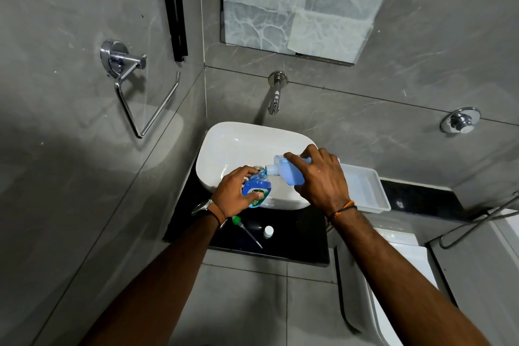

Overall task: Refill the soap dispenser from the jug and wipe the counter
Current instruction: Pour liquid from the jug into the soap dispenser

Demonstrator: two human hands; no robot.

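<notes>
My left hand (233,191) grips a small clear soap dispenser bottle (257,189) of blue liquid, held over the front rim of the white basin (224,143). My right hand (320,180) holds the pale blue jug (280,167) tipped sideways, its white neck at the bottle's mouth, and blue soap runs in. The dispenser's green pump with its long tube (247,230) lies on the black counter (297,239), beside a small white cap (268,232).
A wall tap (274,98) hangs over the basin. A white plastic tray (365,185) sits on the counter to the right. A chrome towel ring (134,93) is on the left wall, a toilet lid (398,275) lower right.
</notes>
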